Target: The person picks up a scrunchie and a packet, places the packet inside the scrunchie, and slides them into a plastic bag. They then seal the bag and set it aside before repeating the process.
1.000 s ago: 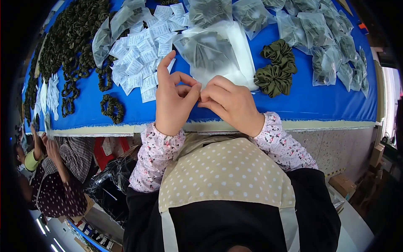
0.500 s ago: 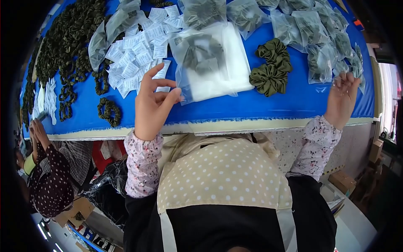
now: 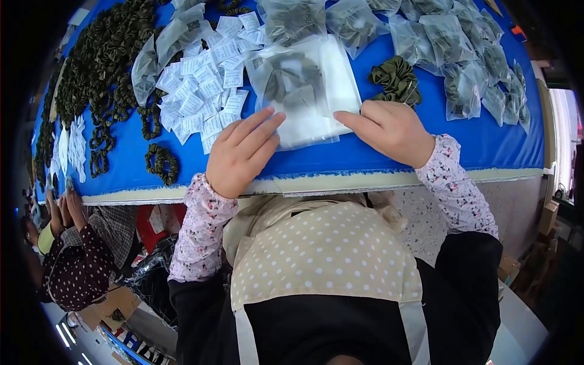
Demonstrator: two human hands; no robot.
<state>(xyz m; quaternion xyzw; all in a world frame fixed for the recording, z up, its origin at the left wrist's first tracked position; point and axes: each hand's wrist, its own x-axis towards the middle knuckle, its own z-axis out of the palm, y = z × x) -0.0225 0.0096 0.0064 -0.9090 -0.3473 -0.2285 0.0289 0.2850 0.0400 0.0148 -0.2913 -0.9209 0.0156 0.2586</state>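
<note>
A frosted plastic bag (image 3: 291, 100) lies on a stack of white plastic bags (image 3: 342, 76); a blurred dark shape shows through it. My left hand (image 3: 243, 152) rests at the bag's lower left corner, fingers stretched out. My right hand (image 3: 394, 131) is at the right edge of the stack. Its index finger reaches onto the bag, while the other fingers curl under and are partly hidden. Dark green satin scrunchies (image 3: 395, 80) lie just beyond the right hand, which covers part of them.
White printed paper slips (image 3: 198, 91) are heaped left of the bags. Many dark green scrunchies (image 3: 106, 55) pile up at the far left. Filled frosted bags (image 3: 450, 39) lie at the back right. Another person's hands (image 3: 68, 207) are at the table's left edge.
My right hand has come in from the far right to the bag's right side, now covering the lower scrunchie. My left hand has shifted slightly right and turned flatter over the bag corner.
</note>
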